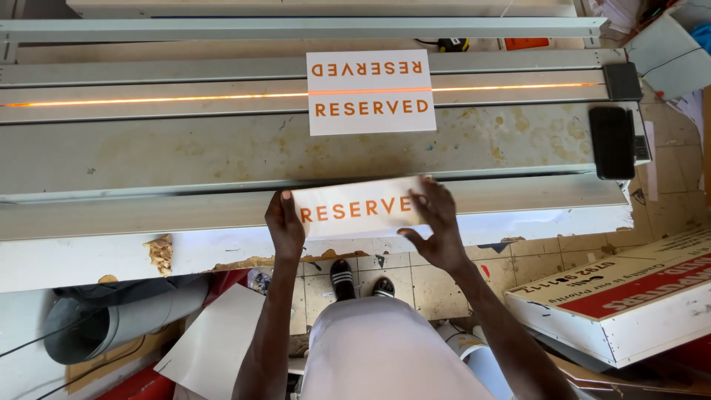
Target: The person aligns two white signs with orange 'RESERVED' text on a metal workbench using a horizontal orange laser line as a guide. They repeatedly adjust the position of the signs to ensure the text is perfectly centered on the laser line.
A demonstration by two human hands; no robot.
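My left hand (284, 224) grips the left end of a white folded sign card with orange lettering (355, 207). My right hand (437, 226) holds its right end, fingers spread over the face. The card rests against the front edge of a long metal heating bench (185, 159). Farther back, a second white card with orange lettering (370, 92) lies flat across a glowing orange heating line (148, 99).
A black phone (612, 141) lies at the bench's right end. A white and red sign box (629, 304) sits on the tiled floor at right. A grey pipe (111, 326) and white sheets (222, 341) lie lower left. My sandalled feet (361, 280) stand below.
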